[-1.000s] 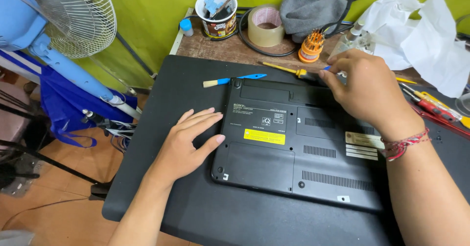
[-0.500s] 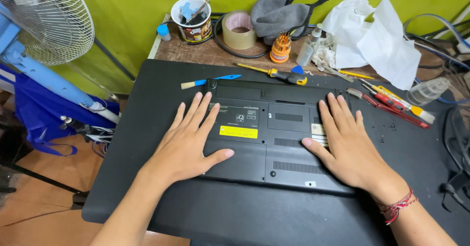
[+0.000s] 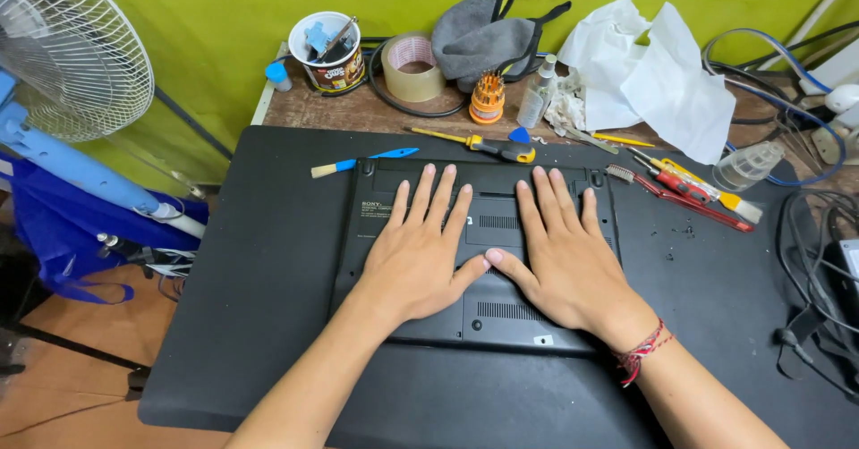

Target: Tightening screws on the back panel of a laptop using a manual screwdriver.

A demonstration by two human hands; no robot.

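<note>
Bright even light, soft faint shadows, sharp focus, wide-angle bending at edges

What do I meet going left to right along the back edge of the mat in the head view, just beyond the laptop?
Small blue-handled brush → yellow-and-black screwdriver → red-handled tools → clear plastic bottle. In front of them, the left hand and right hand lie flat on the upturned laptop.
</note>
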